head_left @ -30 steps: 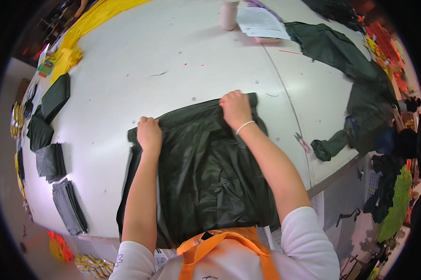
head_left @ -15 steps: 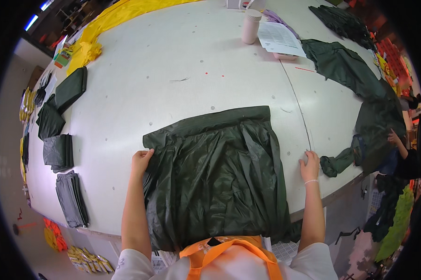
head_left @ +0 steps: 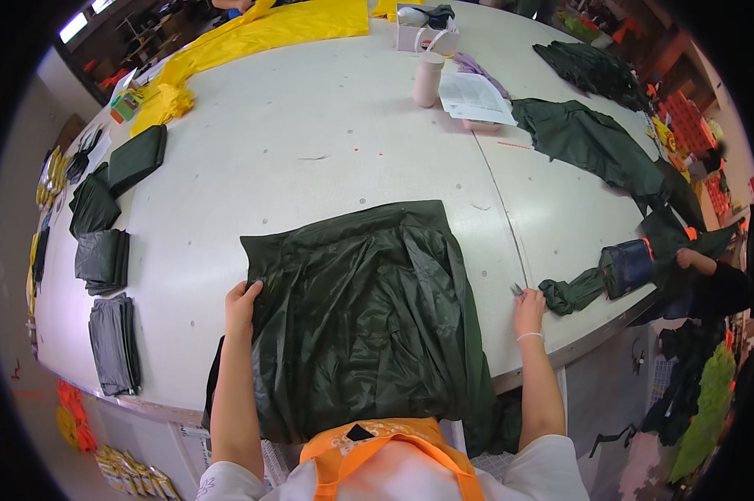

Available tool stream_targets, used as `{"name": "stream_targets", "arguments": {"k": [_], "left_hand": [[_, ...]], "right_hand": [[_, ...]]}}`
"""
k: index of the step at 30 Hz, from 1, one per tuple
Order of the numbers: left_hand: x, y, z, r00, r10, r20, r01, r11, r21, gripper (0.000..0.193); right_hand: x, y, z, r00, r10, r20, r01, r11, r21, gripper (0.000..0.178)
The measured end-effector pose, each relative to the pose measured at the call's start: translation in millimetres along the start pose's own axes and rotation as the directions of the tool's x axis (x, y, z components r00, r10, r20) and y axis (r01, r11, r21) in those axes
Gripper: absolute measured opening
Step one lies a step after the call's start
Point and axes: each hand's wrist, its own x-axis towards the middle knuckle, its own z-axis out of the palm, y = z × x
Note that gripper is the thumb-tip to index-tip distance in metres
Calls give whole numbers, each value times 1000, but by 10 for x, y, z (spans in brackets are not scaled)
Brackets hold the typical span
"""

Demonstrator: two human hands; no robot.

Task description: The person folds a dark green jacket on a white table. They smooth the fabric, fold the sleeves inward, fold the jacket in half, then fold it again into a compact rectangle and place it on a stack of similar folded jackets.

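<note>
Dark green, glossy, wrinkled fabric piece (head_left: 360, 342): spread on the white table (head_left: 302, 179) at six o'clock (clock centred on our view, twelve at the far side). Its flat band lies uppermost; its lower end reaches our orange cloth apron (head_left: 377, 436).
Left hand (head_left: 241, 306): at eight o'clock, fingers curled, tips touching the fabric's left edge. We cannot tell whether the edge is pinched.
Right hand (head_left: 528, 312): at four o'clock, clear of the fabric, closed on the small metal-bladed snips (head_left: 517, 290). The blades project past our fingertips.
Change at the band: one second ago both our hands were on it; now neither is, and it lies flat unaided.
Change at the snips: they lay loose on the table one second ago. Half a second ago our right hand was over their place with fingers extended; they are now in its grip.
Effect on the work: we judge that two-handed spreading has given way to a tool step, with only the left hand at the fabric.
Folded stacks: a dark grey flat fabric stack (head_left: 115, 346) lies at eight o'clock; a dark green folded fabric packet (head_left: 137, 159) lies at ten.
Gathered dark green fabric bundle (head_left: 571, 294): just beyond our right hand, between three and four o'clock.
</note>
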Motion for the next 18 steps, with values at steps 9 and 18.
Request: {"name": "stream_targets", "arguments": {"k": [9,18], "left_hand": [[-341,15,88,981,151,-122,-148,988,34,18],[-443,47,154,983,123,-137,-120,992,35,19]], "right_hand": [[412,-1448,35,998,-11,56,-27,777,629,30],[1339,-2853,447,945,-250,211,133,883,451,24]]}}
